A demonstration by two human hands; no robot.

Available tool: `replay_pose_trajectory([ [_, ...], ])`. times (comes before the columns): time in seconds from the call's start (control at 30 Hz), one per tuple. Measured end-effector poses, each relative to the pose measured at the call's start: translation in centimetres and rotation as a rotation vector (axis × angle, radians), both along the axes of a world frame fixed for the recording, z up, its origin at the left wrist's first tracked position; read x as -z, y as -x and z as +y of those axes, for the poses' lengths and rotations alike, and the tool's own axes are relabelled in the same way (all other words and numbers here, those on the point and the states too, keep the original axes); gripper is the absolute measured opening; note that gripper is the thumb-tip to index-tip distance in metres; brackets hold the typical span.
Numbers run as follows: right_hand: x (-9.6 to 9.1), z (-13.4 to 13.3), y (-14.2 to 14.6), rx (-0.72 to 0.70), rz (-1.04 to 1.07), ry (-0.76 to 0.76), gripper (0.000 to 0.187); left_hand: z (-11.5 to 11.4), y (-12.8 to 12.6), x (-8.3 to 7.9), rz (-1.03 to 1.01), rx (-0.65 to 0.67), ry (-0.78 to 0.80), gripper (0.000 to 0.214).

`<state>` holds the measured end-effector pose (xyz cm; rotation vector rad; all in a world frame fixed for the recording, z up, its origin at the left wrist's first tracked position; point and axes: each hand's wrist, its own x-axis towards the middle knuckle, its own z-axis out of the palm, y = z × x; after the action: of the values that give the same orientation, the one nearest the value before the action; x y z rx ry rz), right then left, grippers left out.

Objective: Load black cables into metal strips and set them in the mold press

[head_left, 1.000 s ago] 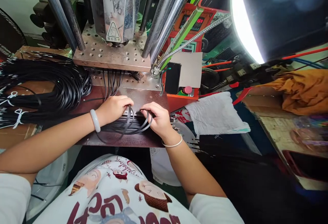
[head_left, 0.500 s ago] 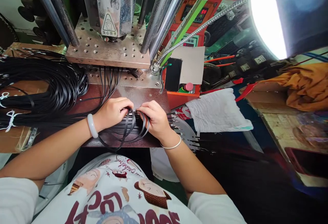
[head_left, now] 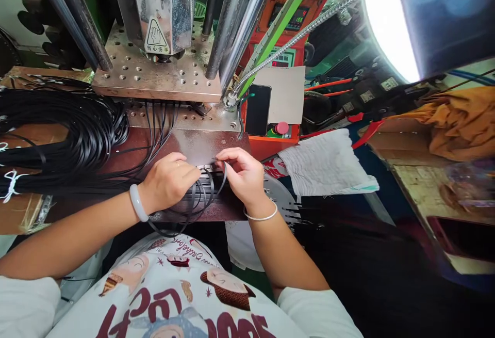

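Note:
Looped black flat cables (head_left: 211,193) hang between my two hands over the front edge of the dark red bench (head_left: 189,142). My left hand (head_left: 170,180) is closed, back upward, its fingertips on the cable loops. With thumb and fingers pinched together, my right hand (head_left: 243,173) grips the end of a black cable near a small metal strip (head_left: 204,167). What lies inside the left fingers is mostly hidden. More cables run side by side beneath both hands, their tips poking out past the bench's right edge.
A press with a drilled metal plate (head_left: 154,82) and a hand-warning sign stands ahead. At left lies a big bundle of black cables (head_left: 85,131) tied with white string. On the right are a phone (head_left: 258,111), a red emergency button (head_left: 282,128), a grey cloth (head_left: 328,162) and a bright lamp (head_left: 390,23).
My left hand has turned back-up and shifted slightly left and down. The right hand has moved slightly right, apart from the left, drawing the cable loops wider. The view has shifted a little.

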<state>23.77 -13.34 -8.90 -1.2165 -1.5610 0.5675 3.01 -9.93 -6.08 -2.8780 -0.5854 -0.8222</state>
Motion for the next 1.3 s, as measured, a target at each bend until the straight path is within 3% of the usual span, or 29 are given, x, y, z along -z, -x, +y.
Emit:
replay_pose_trajectory([
  [0.1,0.0,0.0,0.0,-0.048,-0.077,0.052,0.008,0.2,0.0,0.3,0.029,-0.008,-0.001,0.027],
  [0.2,-0.1,0.0,0.1,-0.069,-0.162,0.009,0.011,0.5,0.2,0.4,0.070,-0.068,0.089,0.024],
  [0.37,-0.2,-0.1,0.1,-0.132,-0.294,-0.082,0.018,0.5,1.1,-1.1,0.140,-0.156,0.256,0.026],
  [0.5,-0.1,-0.1,0.1,-0.153,-0.361,-0.160,0.020,1.2,1.8,-2.2,-0.046,-0.141,0.366,0.028],
  [0.6,-0.2,0.2,0.2,-0.140,-0.369,-0.177,0.022,1.8,2.0,-1.8,-0.146,-0.082,0.534,0.023],
  [0.67,-0.3,0.4,0.3,-0.162,-0.401,-0.189,0.022,1.8,2.0,-1.1,-0.149,-0.109,0.577,0.019],
  [0.83,-0.2,0.5,0.4,-0.231,-0.562,-0.200,0.025,1.2,2.1,0.0,-0.121,-0.167,0.379,0.019],
  [1.07,0.3,0.5,0.6,-0.195,-0.455,-0.082,0.020,0.1,1.6,-0.1,-0.015,-0.024,0.067,0.029],
  [1.2,0.1,0.6,0.1,-0.167,-0.441,0.007,0.025,0.1,2.0,0.4,-0.026,-0.002,0.110,0.028],
  [1.3,-1.0,0.3,-2.6,0.017,-0.433,0.012,0.021,0.7,2.9,0.0,0.086,-0.107,0.147,0.029],
])
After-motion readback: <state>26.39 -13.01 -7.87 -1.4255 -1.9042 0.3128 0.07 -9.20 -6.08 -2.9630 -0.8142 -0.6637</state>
